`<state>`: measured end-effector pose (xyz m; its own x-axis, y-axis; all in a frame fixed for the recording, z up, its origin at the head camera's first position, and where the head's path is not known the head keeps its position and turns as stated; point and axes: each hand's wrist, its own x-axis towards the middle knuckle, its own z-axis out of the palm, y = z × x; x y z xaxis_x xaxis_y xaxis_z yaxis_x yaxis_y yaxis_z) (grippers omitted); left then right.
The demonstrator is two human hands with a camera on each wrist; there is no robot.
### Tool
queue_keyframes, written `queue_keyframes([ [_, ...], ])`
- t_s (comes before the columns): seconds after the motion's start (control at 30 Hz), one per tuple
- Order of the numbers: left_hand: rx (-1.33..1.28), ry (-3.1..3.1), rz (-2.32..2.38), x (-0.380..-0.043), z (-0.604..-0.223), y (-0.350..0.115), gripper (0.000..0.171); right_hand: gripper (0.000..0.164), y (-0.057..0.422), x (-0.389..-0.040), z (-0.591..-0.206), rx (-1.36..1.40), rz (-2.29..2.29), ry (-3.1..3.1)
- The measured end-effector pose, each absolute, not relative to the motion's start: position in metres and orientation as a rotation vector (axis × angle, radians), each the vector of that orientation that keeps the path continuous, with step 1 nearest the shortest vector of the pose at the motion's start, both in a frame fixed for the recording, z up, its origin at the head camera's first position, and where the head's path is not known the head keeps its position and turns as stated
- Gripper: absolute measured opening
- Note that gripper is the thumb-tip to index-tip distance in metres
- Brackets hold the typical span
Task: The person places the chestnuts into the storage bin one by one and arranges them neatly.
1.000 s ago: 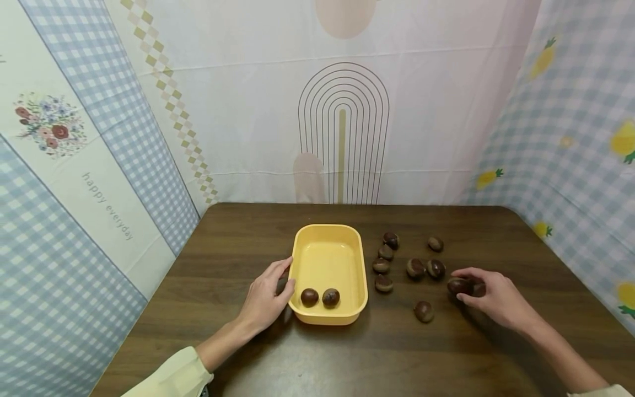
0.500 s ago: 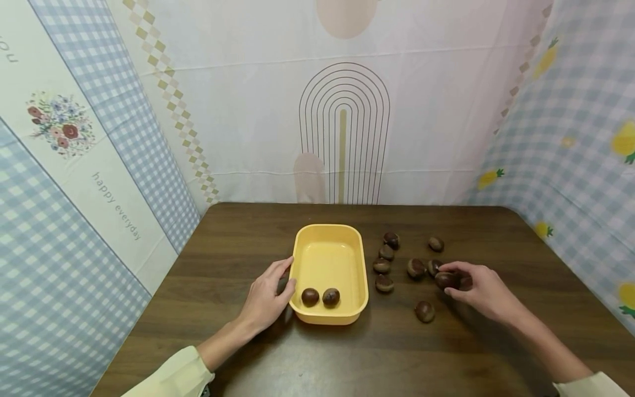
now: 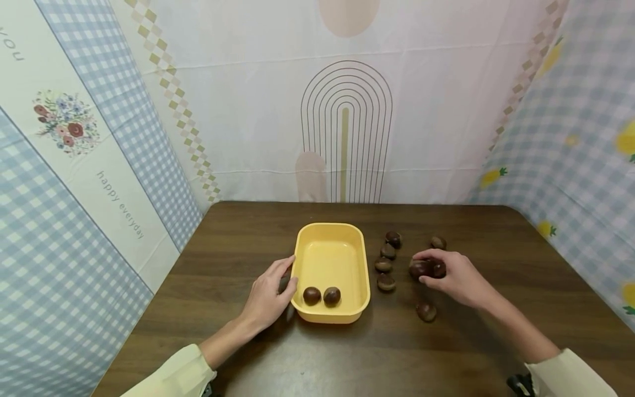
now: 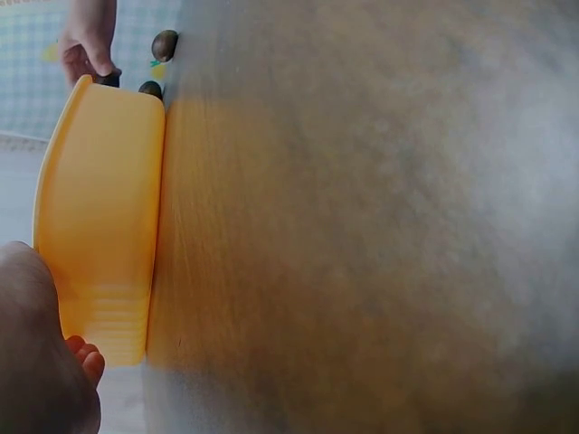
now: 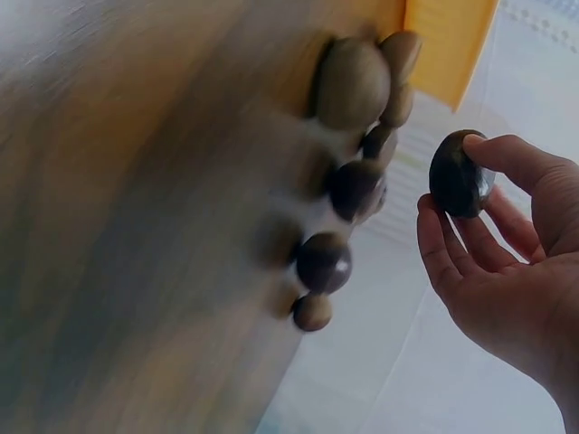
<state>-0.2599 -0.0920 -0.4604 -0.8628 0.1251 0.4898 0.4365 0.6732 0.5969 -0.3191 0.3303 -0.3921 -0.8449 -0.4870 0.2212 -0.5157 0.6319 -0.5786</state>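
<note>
My right hand (image 3: 457, 277) pinches a brown chestnut (image 5: 459, 174) between thumb and fingers, raised off the table. In the head view it passes over other chestnuts and partly hides them. A shallow yellow container (image 3: 331, 318) stands in the middle of the table, with two chestnuts (image 3: 312, 296) inside near its front end. My left hand (image 3: 268, 298) touches the container's left side; its thumb and forefinger lie against the wall by the rim. The left wrist view shows some of its fingertips (image 4: 93, 363) beside the container.
Several chestnuts (image 3: 386, 283) form a rough line right of the container. One chestnut (image 3: 426, 311) lies in front, and another (image 3: 438, 243) sits behind my right hand. The brown wooden table (image 3: 317, 358) ends at a patterned cloth backdrop (image 3: 258, 110).
The right hand has moved left with its chestnut, passing over the others toward the container. The left hand has stayed at the container's side.
</note>
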Motion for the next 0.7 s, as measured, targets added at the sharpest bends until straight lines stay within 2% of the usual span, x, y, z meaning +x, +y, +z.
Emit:
queue_keyframes([
  [0.7,-0.427,-2.489,-1.044,-0.261,-0.461,-0.091,0.050,0.040,0.246,-0.321,-0.379,1.058,1.132,-2.729],
])
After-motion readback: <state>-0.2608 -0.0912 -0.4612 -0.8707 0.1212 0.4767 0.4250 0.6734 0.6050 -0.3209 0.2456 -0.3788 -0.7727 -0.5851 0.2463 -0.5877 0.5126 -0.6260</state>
